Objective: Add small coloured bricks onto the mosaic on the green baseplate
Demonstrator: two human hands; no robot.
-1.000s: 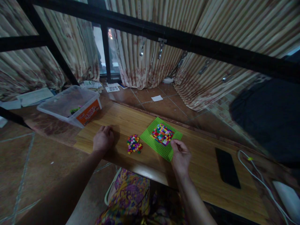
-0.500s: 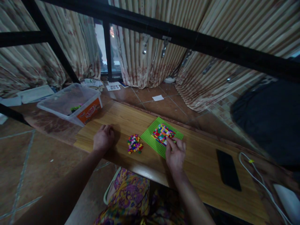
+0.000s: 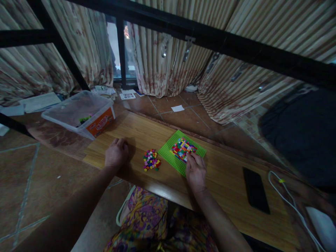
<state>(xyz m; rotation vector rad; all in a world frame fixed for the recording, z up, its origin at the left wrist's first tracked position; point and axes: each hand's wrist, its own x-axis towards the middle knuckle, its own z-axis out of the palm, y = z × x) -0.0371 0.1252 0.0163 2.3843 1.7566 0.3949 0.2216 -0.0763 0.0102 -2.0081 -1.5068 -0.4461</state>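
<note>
Many square bricks (image 3: pixel 181 148) lie under the right hand (image 3: pixel 196 171), grip unclear; left hand (image 3: pixel 116 153) fisted.

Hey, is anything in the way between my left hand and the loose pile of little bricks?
Nothing visible stands between your left hand and the loose pile of little bricks, just wooden tabletop.

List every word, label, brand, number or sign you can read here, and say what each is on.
None reads clearly.
Orange label on the clear plastic bin: pale lettering, too blurred to quote.
White sheet on the floor near the curtains: bold dark print, too small to read.
</note>
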